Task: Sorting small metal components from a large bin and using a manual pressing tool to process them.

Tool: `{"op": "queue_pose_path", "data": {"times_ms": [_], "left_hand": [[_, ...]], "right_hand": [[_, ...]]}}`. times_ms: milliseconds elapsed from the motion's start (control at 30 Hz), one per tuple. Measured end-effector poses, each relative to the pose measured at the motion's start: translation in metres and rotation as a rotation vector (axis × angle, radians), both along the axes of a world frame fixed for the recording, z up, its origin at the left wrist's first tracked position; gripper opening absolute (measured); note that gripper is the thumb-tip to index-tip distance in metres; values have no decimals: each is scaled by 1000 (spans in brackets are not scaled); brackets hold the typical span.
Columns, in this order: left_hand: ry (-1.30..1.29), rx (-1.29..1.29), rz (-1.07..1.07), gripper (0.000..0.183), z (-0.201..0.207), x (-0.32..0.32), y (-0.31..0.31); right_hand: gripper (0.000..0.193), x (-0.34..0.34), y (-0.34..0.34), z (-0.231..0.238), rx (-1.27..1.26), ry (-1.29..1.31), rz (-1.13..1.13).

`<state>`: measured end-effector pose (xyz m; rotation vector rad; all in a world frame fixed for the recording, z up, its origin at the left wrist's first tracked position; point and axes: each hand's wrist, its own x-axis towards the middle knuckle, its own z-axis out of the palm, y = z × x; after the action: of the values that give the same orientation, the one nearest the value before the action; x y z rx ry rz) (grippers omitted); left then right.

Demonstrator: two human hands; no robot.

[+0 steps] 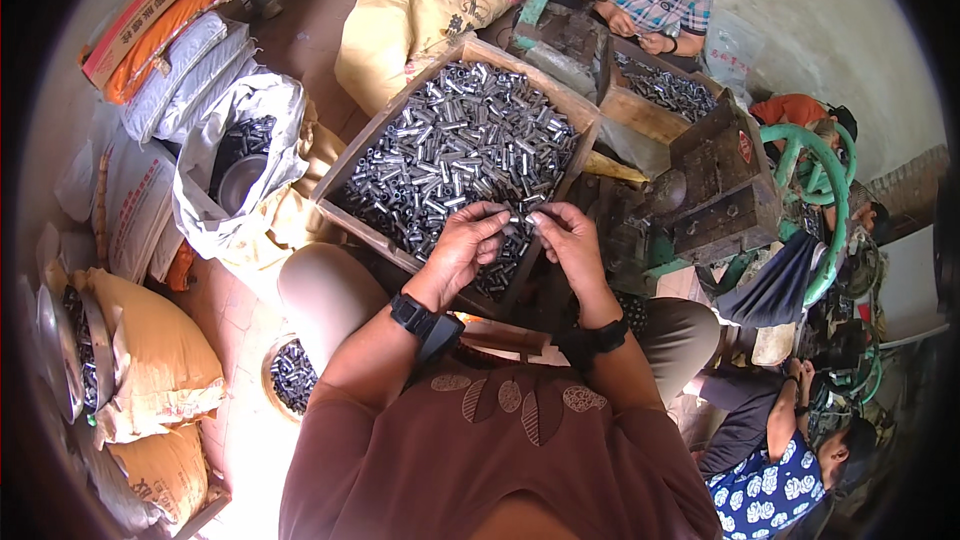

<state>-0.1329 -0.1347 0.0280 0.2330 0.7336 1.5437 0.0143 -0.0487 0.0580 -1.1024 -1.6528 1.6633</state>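
Note:
Close together above the near edge of a wooden tray [349, 219], my two hands pinch with thumb and fingers. A small metal tube [516, 219] spans the gap between my left hand [468, 245] and my right hand [568, 238], its ends at my fingertips. Which hand bears more of it I cannot tell. Beneath and beyond them, the tray is heaped with short, shiny metal tubes [465, 135] lying in all directions.
At left stand an open white sack [290, 105] with metal parts, stacked bags [185, 70] and a yellow sack [160, 340]. A machine with a green handwheel [835, 220] stands at right. Co-workers sit at far right [665, 0] and lower right [770, 480]. A round basket [268, 380] of tubes rests on the floor.

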Motion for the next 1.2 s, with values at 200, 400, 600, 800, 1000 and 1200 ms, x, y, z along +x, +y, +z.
{"op": "queue_pose_path", "data": {"times_ms": [200,400,600,800,1000,1200], "left_hand": [[7,62,-2,8,3,3,-1],[102,5,40,7,6,11,0],[229,56,45,5,3,13,1],[379,60,44,5,0,14,1],[262,216,-189,28,33,16,-12],[325,159,-97,23,11,15,-8]], "right_hand": [[18,1,-1,-4,71,49,-72],[18,3,-1,-4,34,31,-25],[18,8,1,-3,-93,100,34],[23,10,3,-2,-94,85,110],[45,29,10,6,-431,292,374],[43,8,14,11,-328,313,442]]}}
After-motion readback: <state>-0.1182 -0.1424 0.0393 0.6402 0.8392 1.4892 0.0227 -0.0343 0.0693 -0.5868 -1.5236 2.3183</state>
